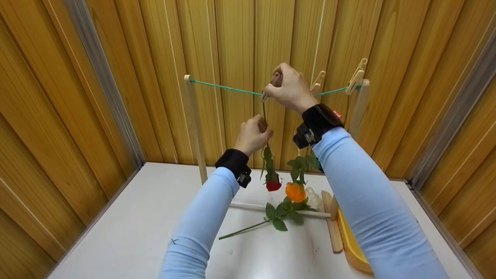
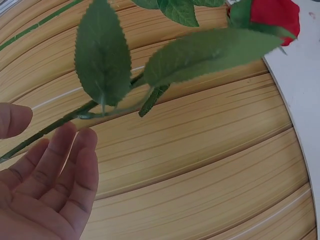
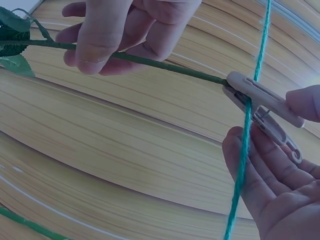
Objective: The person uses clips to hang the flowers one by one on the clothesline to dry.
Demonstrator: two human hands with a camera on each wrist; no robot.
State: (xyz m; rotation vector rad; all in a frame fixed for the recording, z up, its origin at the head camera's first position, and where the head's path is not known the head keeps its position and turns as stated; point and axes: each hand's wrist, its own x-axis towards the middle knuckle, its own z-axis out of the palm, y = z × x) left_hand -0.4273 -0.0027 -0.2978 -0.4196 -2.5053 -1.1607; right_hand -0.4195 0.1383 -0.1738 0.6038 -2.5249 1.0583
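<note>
Pegging a red artificial rose [image 1: 273,185] head-down on a taut green string line [image 1: 224,88].
The left hand [image 1: 252,135] has its fingers [image 3: 92,42] pinching the thin green stem below the line; the right hand [image 1: 290,91] squeezes a beige plastic clothespin [image 3: 262,102] gripping both stem tip and string, above the white tabletop [image 1: 128,236].

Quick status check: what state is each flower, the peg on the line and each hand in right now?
Red rose: hanging head down, stem held at the peg.
Peg: on the green line, jaws at the stem end.
Orange rose: hanging head down.
Loose flower: lying on the white table.
Left hand: pinching the red rose's stem.
Right hand: pinching the peg.
</note>
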